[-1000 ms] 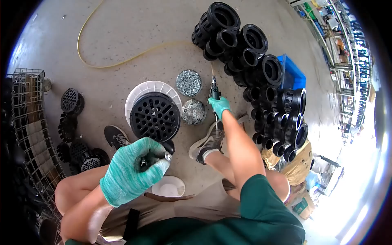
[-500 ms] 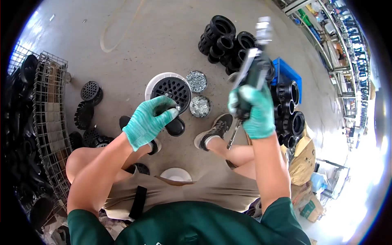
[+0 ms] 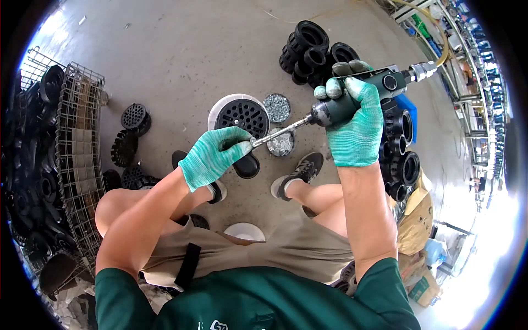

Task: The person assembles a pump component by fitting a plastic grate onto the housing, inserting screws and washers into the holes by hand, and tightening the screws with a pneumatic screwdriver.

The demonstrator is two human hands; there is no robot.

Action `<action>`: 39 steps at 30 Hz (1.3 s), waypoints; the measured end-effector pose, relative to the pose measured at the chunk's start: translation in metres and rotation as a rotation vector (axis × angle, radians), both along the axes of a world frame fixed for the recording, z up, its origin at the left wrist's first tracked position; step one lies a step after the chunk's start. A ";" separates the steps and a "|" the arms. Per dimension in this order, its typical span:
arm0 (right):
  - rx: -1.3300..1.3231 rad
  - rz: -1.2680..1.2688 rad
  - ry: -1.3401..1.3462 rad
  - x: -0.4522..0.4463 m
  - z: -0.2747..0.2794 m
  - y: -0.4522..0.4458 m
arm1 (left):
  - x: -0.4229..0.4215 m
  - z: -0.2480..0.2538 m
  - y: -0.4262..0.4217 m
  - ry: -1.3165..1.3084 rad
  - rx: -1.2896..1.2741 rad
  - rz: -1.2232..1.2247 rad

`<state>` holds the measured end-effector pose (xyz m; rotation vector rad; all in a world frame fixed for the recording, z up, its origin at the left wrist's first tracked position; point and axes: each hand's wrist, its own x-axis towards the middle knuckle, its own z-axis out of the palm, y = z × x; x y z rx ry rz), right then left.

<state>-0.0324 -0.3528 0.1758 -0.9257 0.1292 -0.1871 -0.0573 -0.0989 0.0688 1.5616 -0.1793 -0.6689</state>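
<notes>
"Both hands were gripping, weren't they?"

"Yes. The right hand was wrapped round a power driver, and the left hand pinched a small metal piece between thumb and finger, right at the tip of the driver's shaft."

"Where was that, going by the black grate?"

"At its near edge as seen from above, though I couldn't tell whether anything touched the grate. The driver's body was off to the grate's right."

"And around it?"

"Beneath the grate a white tub showed its rim. Just right of the grate lay a round dish of small metal parts, with a second dish nearer the person. Black pipe fittings were piled farther right of the grate, and a wire cage stood well to its left."

"What could have gone wrong?"

"I'd judge that a slanted shaft might have slid off the metal piece and dropped it. Had the driver spun too soon, it could have snagged the left glove. A tug from the hose might have swung the tip aside."

"Any writing?"

"No brand I could read on the driver. On the green shirt, nearer the person than the grate, a white logo was cut off by the edge."
</notes>
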 end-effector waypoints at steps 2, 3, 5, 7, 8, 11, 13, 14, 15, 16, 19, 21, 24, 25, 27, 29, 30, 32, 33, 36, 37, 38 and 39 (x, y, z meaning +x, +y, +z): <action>0.001 0.015 -0.011 0.004 -0.007 -0.002 | 0.002 -0.001 -0.001 0.003 0.003 -0.010; 0.001 0.021 -0.017 0.004 -0.010 -0.003 | 0.003 -0.002 -0.001 -0.003 0.012 -0.018; -0.021 0.015 -0.025 0.006 -0.011 -0.001 | 0.004 -0.003 -0.002 0.001 0.005 -0.014; -0.012 0.008 -0.024 0.007 -0.012 0.001 | 0.005 -0.004 -0.001 0.024 -0.025 0.006; 0.005 0.026 -0.023 0.007 -0.012 0.001 | 0.004 -0.005 0.000 0.022 -0.034 0.017; 0.040 0.074 -0.008 0.008 -0.014 0.002 | 0.001 -0.008 0.000 0.025 -0.059 0.067; 0.044 0.100 0.013 0.010 -0.020 0.005 | -0.002 -0.018 0.000 0.033 -0.069 0.126; 0.045 0.130 0.077 0.009 -0.018 0.006 | -0.001 -0.025 0.000 -0.007 0.003 0.146; 0.038 0.155 0.126 0.010 -0.018 0.009 | 0.001 -0.033 -0.001 -0.048 0.075 0.167; 0.000 0.187 0.130 0.012 -0.022 0.010 | 0.003 -0.039 -0.001 -0.087 0.148 0.187; -0.074 0.203 0.087 0.017 -0.034 0.020 | 0.018 -0.047 -0.007 -0.205 0.407 0.194; -0.120 0.211 0.006 0.023 -0.039 0.023 | 0.032 -0.048 -0.011 -0.327 0.529 0.209; -0.135 0.187 -0.078 0.037 -0.043 0.029 | 0.059 -0.040 -0.020 -0.392 0.710 0.189; -0.147 0.190 -0.081 0.042 -0.045 0.030 | 0.065 -0.036 -0.023 -0.372 0.714 0.192; -0.174 0.191 -0.086 0.052 -0.052 0.032 | 0.074 -0.031 -0.027 -0.331 0.720 0.194; -0.213 0.184 -0.073 0.058 -0.061 0.035 | 0.079 -0.040 -0.027 -0.360 0.743 0.175; -0.213 0.188 -0.065 0.061 -0.066 0.036 | 0.080 -0.040 -0.027 -0.353 0.752 0.164; -0.212 0.197 -0.043 0.064 -0.068 0.039 | 0.083 -0.044 -0.027 -0.367 0.783 0.142; -0.220 0.205 -0.037 0.066 -0.070 0.038 | 0.084 -0.047 -0.025 -0.386 0.804 0.132; -0.238 0.221 -0.024 0.071 -0.077 0.037 | 0.087 -0.052 -0.024 -0.436 0.867 0.088; -0.241 0.217 -0.022 0.071 -0.078 0.038 | 0.087 -0.053 -0.024 -0.452 0.888 0.069; -0.244 0.214 -0.021 0.072 -0.079 0.038 | 0.087 -0.054 -0.024 -0.461 0.889 0.059; -0.249 0.218 -0.018 0.072 -0.079 0.039 | 0.088 -0.056 -0.023 -0.470 0.891 0.049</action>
